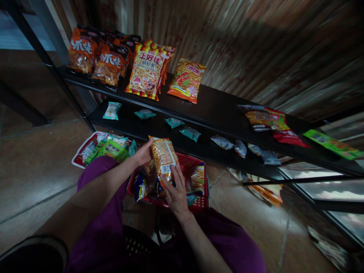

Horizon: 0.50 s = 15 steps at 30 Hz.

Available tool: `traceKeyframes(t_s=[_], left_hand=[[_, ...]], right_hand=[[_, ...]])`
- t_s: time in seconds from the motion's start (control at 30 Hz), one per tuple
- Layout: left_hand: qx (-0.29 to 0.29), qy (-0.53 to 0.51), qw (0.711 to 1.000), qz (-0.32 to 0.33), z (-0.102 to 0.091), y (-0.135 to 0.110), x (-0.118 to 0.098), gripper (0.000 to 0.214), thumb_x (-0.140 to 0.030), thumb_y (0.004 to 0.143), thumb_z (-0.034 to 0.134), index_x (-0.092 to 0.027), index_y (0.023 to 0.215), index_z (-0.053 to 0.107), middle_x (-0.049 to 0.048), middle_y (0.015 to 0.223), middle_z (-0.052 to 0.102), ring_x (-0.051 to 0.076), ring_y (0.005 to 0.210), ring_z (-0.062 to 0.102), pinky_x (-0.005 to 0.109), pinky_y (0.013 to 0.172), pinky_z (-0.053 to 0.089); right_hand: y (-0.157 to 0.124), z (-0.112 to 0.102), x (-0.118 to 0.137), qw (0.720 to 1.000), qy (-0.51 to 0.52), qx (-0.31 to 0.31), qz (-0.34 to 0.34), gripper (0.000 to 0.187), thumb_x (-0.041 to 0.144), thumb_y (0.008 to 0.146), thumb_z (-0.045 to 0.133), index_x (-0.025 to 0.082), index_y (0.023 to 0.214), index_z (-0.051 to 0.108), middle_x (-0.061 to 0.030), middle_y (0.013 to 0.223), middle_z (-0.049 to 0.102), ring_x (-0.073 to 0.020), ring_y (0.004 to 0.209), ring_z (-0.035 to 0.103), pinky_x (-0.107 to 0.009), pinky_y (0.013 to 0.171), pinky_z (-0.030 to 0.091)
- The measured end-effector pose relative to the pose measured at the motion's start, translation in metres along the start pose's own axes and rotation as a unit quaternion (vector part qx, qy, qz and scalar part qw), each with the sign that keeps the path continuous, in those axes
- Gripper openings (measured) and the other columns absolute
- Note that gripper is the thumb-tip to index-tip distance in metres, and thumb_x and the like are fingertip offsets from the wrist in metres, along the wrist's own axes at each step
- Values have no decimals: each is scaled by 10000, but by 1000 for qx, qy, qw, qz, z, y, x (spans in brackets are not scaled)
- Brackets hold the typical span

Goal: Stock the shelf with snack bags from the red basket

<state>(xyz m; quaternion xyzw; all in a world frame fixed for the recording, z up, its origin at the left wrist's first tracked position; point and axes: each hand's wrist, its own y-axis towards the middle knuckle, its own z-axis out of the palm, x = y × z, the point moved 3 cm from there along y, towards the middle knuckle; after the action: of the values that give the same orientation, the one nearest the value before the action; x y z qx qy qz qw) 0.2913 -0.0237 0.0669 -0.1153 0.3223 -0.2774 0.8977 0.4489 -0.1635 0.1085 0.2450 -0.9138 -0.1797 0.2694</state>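
Note:
An orange snack bag [164, 156] with a white label is held upright over a red basket [196, 203]. My left hand [143, 153] grips the bag's top left edge. My right hand [176, 191] supports it from below, fingers wrapped on its lower right side. Several more snack packs [143, 182] lie in the basket under the bag.
A black shelf [216, 104] carries orange, striped and yellow snack bags [146, 70] on its upper tier, and small teal and silver packs [190, 133] on the lower tier. Green packs [109, 148] lie on the floor at left. Corrugated wall behind.

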Motion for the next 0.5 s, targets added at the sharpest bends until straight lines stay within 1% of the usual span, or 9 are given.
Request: traceKeyframes(t_s=[0.07,0.1,0.2,0.3,0.4,0.5], left_hand=[[8,10,1000,-12,1,0,1,452,-524,821,557,-125,1001,670,124,966,703,256,959,641,354,861,475],[3,14,1000,-16,1,-1,1,442,-508,824,562,-116,1000,671,127,948,708,254,934,649,355,856,476],[-31,20,999,-13,1,-2,2,372,-426,841,572,-94,976,674,127,884,717,231,830,670,340,822,488],[-56,11,998,-11,1,-3,1,305,-349,866,548,-95,972,678,111,847,722,208,768,674,324,803,497],[-68,1,998,9,1,-3,-3,280,-319,845,578,-124,1025,669,94,872,724,214,788,680,332,817,501],[-56,-9,998,36,1,-3,-7,292,-288,818,613,-155,1075,651,82,924,722,214,833,681,334,836,502]], right_hand=[[-3,6,2,1000,-18,16,-13,588,45,815,552,372,1300,495,8,1555,171,-310,1408,195,-553,1053,389],[-4,9,3,999,-28,24,-19,579,49,815,557,367,1295,501,0,1554,176,-305,1402,216,-542,1044,403],[-7,16,6,997,-53,36,-35,537,66,820,566,345,1278,523,-31,1552,186,-295,1384,268,-512,1013,440],[-8,19,10,996,-67,36,-41,485,77,822,573,323,1240,559,-50,1549,198,-297,1380,276,-511,1001,446],[-6,19,13,996,-47,62,-36,455,151,810,621,299,1237,563,-73,1539,227,-305,1383,268,-519,1009,435],[-3,14,12,996,-12,83,-41,496,264,817,633,267,1298,511,-98,1521,270,-304,1388,258,-525,1039,406]])
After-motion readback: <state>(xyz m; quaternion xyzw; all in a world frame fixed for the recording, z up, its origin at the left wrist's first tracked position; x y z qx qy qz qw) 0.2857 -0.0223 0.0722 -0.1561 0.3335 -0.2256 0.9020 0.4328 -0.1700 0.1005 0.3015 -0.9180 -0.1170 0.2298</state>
